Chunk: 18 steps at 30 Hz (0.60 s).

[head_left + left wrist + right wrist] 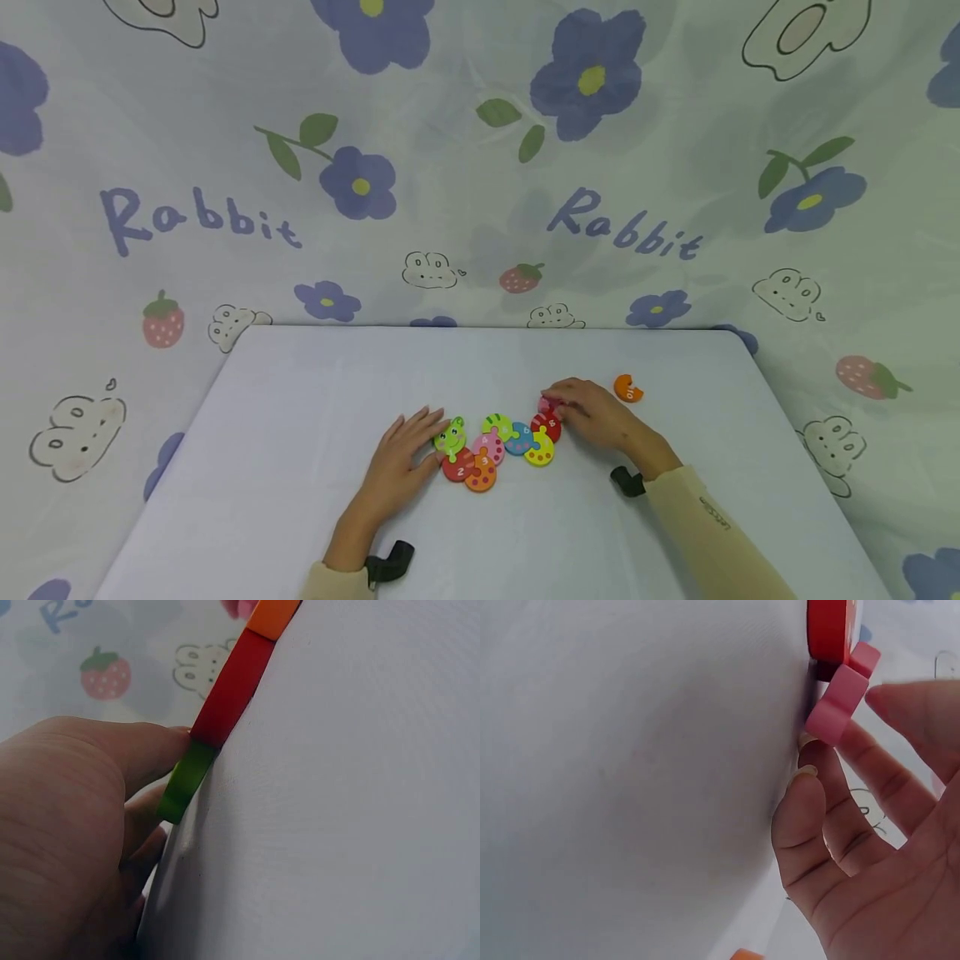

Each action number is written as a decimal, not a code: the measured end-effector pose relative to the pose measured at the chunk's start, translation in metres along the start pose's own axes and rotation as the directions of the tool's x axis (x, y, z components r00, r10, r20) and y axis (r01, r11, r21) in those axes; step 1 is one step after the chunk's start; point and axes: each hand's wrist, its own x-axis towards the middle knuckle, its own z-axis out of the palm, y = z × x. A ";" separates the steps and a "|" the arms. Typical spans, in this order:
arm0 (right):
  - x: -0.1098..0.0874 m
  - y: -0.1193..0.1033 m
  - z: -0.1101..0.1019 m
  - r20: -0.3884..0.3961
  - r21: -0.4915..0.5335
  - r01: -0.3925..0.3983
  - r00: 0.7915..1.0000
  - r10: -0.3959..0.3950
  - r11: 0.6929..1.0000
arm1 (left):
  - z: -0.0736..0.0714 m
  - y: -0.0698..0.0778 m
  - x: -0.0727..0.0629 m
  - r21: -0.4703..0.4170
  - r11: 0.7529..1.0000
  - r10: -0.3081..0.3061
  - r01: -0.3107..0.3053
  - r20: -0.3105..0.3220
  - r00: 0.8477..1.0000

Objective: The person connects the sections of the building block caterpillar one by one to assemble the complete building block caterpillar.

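A chain of joined, numbered caterpillar puzzle pieces lies across the table. At its left end is a green head piece (452,438), followed by a red piece (457,467) marked 2. My left hand (401,462) lies beside that end, fingers fairly straight, with the thumb touching where the green edge (187,780) meets the red edge (234,690). Over at the right end, my right hand (594,413) pinches a pink puzzle piece (838,705) between thumb and fingers. It sits tilted against another red piece (549,425); whether they interlock I cannot tell.
An orange piece (627,389) marked 10 lies apart, beyond my right hand. Between the chain's ends are orange, pink, green, blue and yellow pieces (539,450). The white table (300,392) meets a patterned cloth (450,167) at its far edge.
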 end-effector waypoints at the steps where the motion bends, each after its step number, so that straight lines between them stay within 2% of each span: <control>1: 0.000 0.000 0.000 -0.004 0.004 -0.001 1.000 0.001 1.000 | 0.000 0.000 0.000 0.000 1.000 0.000 0.000 -0.001 1.000; 7: 0.001 -0.003 0.001 -0.010 -0.038 -0.013 1.000 0.012 0.999 | 0.000 0.001 0.000 0.001 1.000 0.004 -0.004 -0.003 1.000; 13: 0.003 -0.009 0.002 -0.014 -0.145 0.035 0.999 -0.038 0.989 | 0.001 0.000 0.000 -0.001 1.000 -0.002 0.002 -0.011 1.000; 18: 0.002 -0.007 0.006 -0.036 -0.143 0.047 0.998 -0.053 0.989 | 0.001 0.000 0.001 -0.006 1.000 -0.001 0.001 -0.012 1.000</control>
